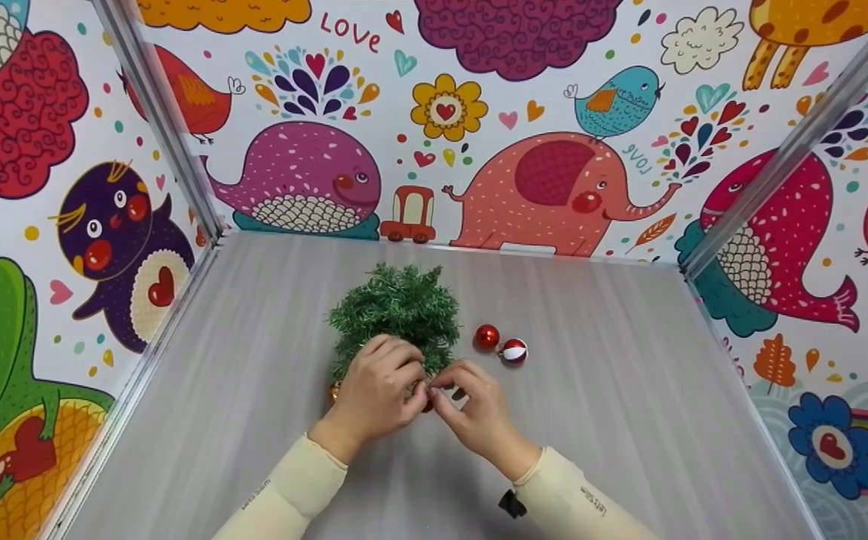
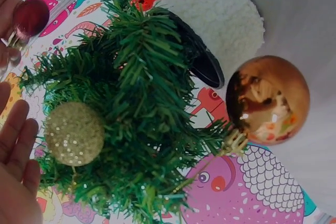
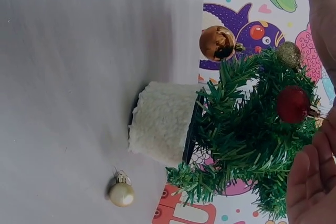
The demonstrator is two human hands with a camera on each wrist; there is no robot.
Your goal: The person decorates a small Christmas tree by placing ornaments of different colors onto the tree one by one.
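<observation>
A small green Christmas tree [image 1: 396, 307] with a fluffy white base [image 3: 164, 121] stands on the table. My left hand [image 1: 382, 386] and right hand [image 1: 475, 409] meet at its near side, thumbs and forefingers almost touching. Between them hangs a dark red Christmas ball [image 3: 293, 104] with a gold cap; both hands appear to pinch it by its thin loop, though the fingertips are partly hidden. A shiny copper ball [image 2: 269, 99] and a glittery gold ball [image 2: 75, 134] hang on the branches, the gold one beside my left fingers [image 2: 21, 150].
Right of the tree lie a bright red ball [image 1: 487, 337] and a red-and-white ball [image 1: 514, 351]. A pale gold ball [image 3: 122, 194] rests on the grey table [image 1: 599, 420] too. Printed panels [image 1: 434, 180] with metal corner posts [image 1: 160, 112] enclose the back and sides.
</observation>
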